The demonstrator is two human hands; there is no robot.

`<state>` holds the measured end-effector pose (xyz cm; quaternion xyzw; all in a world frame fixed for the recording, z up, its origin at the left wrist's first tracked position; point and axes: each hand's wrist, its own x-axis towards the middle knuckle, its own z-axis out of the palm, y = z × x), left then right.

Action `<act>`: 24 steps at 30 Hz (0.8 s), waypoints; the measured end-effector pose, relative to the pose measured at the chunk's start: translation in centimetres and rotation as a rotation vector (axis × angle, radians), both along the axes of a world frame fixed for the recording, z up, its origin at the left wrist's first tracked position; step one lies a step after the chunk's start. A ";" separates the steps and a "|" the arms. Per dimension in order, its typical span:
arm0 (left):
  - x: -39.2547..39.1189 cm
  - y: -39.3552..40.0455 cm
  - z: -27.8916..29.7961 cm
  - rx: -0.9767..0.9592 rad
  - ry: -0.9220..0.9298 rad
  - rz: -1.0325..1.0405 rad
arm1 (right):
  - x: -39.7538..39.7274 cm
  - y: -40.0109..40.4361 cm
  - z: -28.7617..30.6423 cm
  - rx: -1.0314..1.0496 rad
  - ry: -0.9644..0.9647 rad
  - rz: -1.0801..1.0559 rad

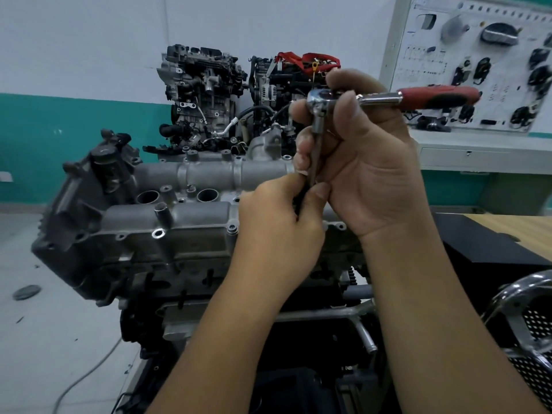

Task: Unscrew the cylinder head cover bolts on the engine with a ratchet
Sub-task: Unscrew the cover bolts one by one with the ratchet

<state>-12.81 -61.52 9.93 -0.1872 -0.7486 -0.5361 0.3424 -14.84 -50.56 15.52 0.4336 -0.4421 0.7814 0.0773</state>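
Right hand [358, 162] gripped the ratchet [388, 98] by its head, raised above the engine [167, 228], red handle pointing right. Left hand [280, 222] pinched the dark tip of the extension [318, 144] hanging below the ratchet head.

Two spare engines [206, 94] by the wall, wiring display board [478, 64], wooden tabletop [519, 228]

Both hands [343, 180] and the raised ratchet [388, 98] cover the right end of the cylinder head cover [179, 216], while its left half lies open from above, broken only by an upright tube [163, 215], with two other engines [209, 94] crowding the space behind.
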 end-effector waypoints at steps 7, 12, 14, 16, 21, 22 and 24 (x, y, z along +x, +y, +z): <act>0.3 -0.5 -0.2 -0.042 0.013 0.056 | 0.6 -0.1 0.7 0.120 -0.178 -0.027; 0.3 -0.2 -0.4 0.003 -0.041 0.053 | 1.5 -0.8 1.7 0.125 -0.318 -0.165; 0.3 -0.1 -0.5 0.014 -0.062 0.060 | 1.6 -1.3 1.7 0.069 -0.334 -0.177; 0.2 -0.3 -0.6 0.080 -0.128 0.058 | 1.5 -1.6 1.8 0.039 -0.342 -0.197; 0.2 -1.5 -0.1 0.446 -0.378 -0.112 | 1.6 -2.2 2.2 0.017 -0.330 -0.213; 0.2 -1.8 0.0 0.504 -0.406 -0.141 | 1.7 -2.2 2.4 0.006 -0.306 -0.194; 0.4 -2.0 0.1 0.555 -0.431 -0.167 | 1.9 -1.8 2.9 -0.033 -0.264 -0.129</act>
